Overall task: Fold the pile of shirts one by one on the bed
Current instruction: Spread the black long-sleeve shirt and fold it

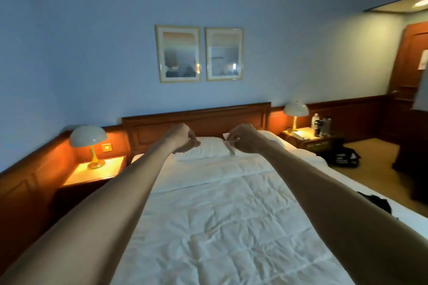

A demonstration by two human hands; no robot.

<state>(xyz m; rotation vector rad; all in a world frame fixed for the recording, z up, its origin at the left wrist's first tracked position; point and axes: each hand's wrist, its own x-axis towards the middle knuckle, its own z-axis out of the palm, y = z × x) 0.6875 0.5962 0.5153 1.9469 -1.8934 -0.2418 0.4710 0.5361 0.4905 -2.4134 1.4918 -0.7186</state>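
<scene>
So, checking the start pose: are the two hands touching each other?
Apart. The head view shows white pillow between the left hand and right hand.
</scene>
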